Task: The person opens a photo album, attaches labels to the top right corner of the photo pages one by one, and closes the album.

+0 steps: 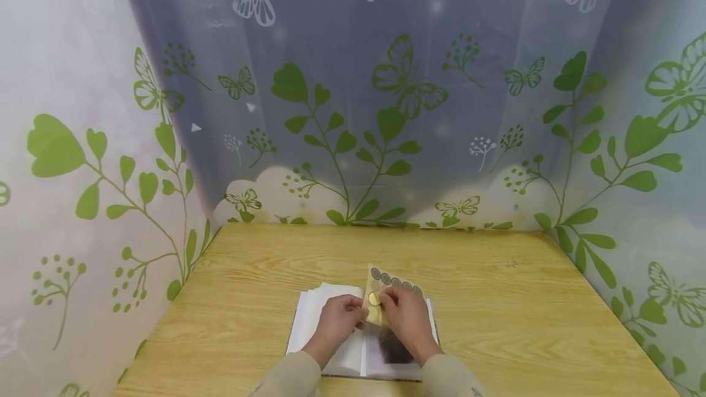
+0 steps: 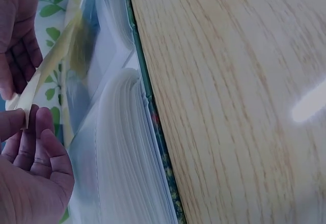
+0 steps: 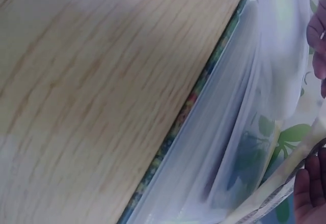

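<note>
Pinched between thumb and fingers of my left hand [image 1: 337, 322] is the near left corner of a tan sheet [image 1: 377, 285], the other fingers of that hand loosely bent below it. A pale left sleeve [image 1: 293, 374] reaches in behind this hand from the near side. Just beneath lies an open book [image 1: 313, 317] with pages like clear sleeves, its left pages fanned a little; along its near side the left wrist view shows a dark green, patterned cover [image 2: 164, 152]. Above the middle of the book I have the sheet tilted up, with a row of grey discs [image 1: 396, 282] along its far edge and a gold disc [image 1: 373, 298] on its left part. To the right, my right hand [image 1: 409, 320] has its fingers curled, thumb and forefinger together on the right edge of the gold disc. Under that hand a dark patch [image 1: 394, 348] shows on the right page. Farther right the wood-grained table [image 1: 524, 311] stretches away. Along the left, far and right sides hangs a backdrop [image 1: 342, 109] printed with green leaves and butterflies.
</note>
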### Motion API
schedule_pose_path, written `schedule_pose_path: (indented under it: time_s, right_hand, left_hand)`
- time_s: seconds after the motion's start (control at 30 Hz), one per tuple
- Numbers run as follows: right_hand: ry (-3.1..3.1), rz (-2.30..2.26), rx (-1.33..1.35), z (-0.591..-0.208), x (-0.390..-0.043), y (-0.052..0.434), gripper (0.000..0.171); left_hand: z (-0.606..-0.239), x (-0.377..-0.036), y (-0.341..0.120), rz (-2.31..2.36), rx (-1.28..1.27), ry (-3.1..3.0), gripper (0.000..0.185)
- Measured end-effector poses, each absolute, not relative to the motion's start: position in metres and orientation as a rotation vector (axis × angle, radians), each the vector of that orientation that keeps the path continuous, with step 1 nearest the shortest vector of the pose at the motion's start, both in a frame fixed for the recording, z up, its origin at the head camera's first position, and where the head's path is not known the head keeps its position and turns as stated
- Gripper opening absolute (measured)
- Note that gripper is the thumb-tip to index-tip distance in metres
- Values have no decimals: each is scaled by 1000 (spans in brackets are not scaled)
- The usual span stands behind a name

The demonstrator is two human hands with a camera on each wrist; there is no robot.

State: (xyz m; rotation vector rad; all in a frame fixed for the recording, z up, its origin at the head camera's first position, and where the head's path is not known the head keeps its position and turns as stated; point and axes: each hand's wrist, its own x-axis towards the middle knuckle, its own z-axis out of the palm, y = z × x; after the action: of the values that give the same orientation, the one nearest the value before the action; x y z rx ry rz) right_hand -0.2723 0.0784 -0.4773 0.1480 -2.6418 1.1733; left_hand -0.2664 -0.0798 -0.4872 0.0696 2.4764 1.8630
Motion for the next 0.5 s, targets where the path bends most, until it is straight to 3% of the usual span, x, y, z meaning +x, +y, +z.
schedule_pose_path:
  time_s: [0.5]
  right_hand:
    - [-2493, 1372, -104, -480, -274, 105, 15]
  left_hand:
    - [-485, -279, -106, 1999, -138, 2414, 21]
